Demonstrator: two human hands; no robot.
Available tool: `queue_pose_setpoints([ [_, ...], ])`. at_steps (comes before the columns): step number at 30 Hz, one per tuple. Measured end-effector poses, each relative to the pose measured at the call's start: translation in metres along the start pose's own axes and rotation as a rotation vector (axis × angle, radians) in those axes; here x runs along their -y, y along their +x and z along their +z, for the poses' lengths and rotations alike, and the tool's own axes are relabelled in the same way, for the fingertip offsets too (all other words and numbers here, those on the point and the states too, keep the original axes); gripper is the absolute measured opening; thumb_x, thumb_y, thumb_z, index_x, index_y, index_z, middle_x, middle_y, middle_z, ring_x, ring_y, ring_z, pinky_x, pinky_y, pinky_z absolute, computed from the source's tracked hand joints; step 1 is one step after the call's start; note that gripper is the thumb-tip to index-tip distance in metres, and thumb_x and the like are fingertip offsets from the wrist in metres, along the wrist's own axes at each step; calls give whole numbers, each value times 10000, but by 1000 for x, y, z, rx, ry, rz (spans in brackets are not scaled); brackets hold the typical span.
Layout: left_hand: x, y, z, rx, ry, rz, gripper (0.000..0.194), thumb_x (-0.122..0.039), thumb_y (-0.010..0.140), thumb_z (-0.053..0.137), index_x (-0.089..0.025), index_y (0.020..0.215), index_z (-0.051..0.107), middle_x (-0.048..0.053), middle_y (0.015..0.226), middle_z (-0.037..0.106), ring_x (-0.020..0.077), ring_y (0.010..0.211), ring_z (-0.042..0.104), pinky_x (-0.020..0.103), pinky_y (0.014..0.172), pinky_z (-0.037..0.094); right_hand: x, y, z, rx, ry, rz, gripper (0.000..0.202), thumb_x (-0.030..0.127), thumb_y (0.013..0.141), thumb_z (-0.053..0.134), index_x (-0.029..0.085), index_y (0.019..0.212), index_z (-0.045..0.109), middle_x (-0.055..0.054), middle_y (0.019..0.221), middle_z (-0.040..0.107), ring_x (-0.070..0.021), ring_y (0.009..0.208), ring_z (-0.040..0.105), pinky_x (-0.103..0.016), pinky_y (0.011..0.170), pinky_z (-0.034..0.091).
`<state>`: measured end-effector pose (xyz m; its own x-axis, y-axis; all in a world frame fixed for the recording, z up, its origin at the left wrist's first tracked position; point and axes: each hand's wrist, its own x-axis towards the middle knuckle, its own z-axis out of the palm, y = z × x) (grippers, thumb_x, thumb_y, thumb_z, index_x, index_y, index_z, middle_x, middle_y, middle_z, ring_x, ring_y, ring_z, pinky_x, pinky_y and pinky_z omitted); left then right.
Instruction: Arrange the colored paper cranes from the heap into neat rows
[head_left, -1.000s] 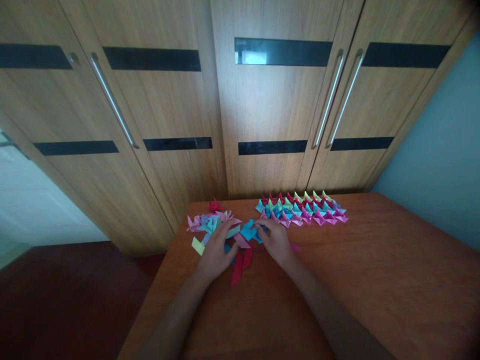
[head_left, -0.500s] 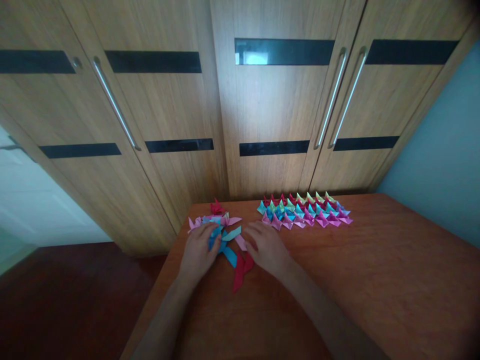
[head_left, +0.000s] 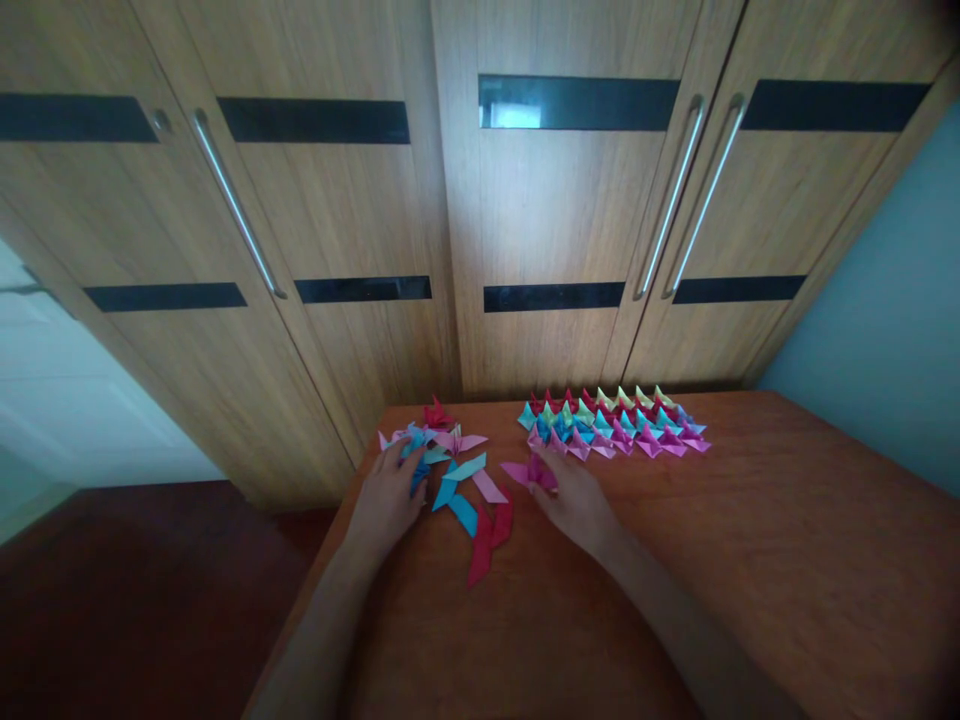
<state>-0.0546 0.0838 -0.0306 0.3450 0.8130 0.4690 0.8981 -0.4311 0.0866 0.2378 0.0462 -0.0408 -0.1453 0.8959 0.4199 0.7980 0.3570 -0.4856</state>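
My right hand (head_left: 574,500) pinches a pink paper crane (head_left: 541,474), just in front of rows of folded paper cranes (head_left: 615,435). At the left, my left hand (head_left: 386,500) curls its fingers round a blue paper crane (head_left: 418,476), which they partly hide. Beyond it lies a pile of pink and light-blue folded paper (head_left: 459,441). Between my hands are flat, loose-looking folded pieces: a teal one (head_left: 466,467), a blue one (head_left: 464,514), a light pink one (head_left: 490,487) and red ones (head_left: 481,550).
A red paper crane (head_left: 436,413) rests near the far left of the brown wooden table (head_left: 787,560). Behind the table stands a wooden wardrobe (head_left: 555,220) with long metal handles. The table's left edge drops to a dark floor (head_left: 150,600).
My right hand has moved right, away from the loose pieces, and a pink paper crane now shows in it. My left hand has drawn slightly left with the blue paper crane.
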Motion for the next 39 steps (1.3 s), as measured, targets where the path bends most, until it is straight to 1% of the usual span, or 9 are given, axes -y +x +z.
queue_pose_setpoints([
  [7,15,6,13,-89,-98,-47,424,-239,827,517,-200,1248,489,141,1345,430,314,1268,399,502,1040,364,16,84,45,-156,163,78,430,217,824,532,213,1252,489,-87,1130,628,-239,1070,572,-399,900,461],
  [10,15,7,14,-121,-116,-59,435,-270,829,534,-209,1256,481,135,1347,423,310,1260,409,501,1029,376,26,108,62,-97,186,73,348,237,878,510,201,1224,521,-93,1110,626,-233,1017,589,-394,861,482],
  [14,10,6,7,-140,-105,-57,425,-321,839,537,-219,1248,489,129,1353,424,308,1249,420,506,1025,373,32,116,69,-41,203,2,322,331,899,539,170,1177,539,-75,1164,571,-202,977,587,-395,823,507],
  [21,-16,9,-14,-168,-46,-85,390,-353,846,538,-263,1224,504,99,1346,456,327,1254,404,559,1046,306,8,84,41,-87,125,-32,359,300,887,504,213,1234,529,-91,1173,595,-232,1084,549,-422,941,441],
  [27,-65,19,-11,-145,-259,74,400,-293,883,481,-256,1280,447,88,1383,416,264,1292,368,469,1070,321,-43,25,-1,-216,-99,-70,407,257,864,447,202,1264,493,-104,1211,571,-249,1160,490,-438,994,403],
  [30,-95,42,6,-59,-334,160,424,-324,883,488,-241,1296,436,92,1393,402,255,1298,357,449,1076,310,-67,2,-12,-259,-235,-27,457,312,843,494,192,1283,477,-128,1291,507,-294,1224,421,-490,1018,359],
  [33,-118,83,33,12,-335,175,473,-366,874,502,-221,1316,420,110,1421,357,271,1308,338,448,1078,287,-77,-9,-11,-266,-322,30,551,370,816,539,217,1333,427,-124,1400,397,-344,1300,314,-544,1013,332],
  [35,-128,116,54,109,-309,127,514,-415,865,509,-203,1325,416,128,1421,351,281,1303,343,430,1073,285,-77,-11,-7,-263,-348,54,603,392,800,561,244,1359,391,-111,1442,339,-363,1328,259,-569,1012,315],
  [39,-139,176,93,179,-314,79,574,-514,838,519,-198,1311,449,145,1352,435,302,1241,416,426,1014,343,-73,-12,1,-244,-360,71,696,433,779,587,270,1400,319,-116,1485,256,-394,1343,213,-602,994,312],
])
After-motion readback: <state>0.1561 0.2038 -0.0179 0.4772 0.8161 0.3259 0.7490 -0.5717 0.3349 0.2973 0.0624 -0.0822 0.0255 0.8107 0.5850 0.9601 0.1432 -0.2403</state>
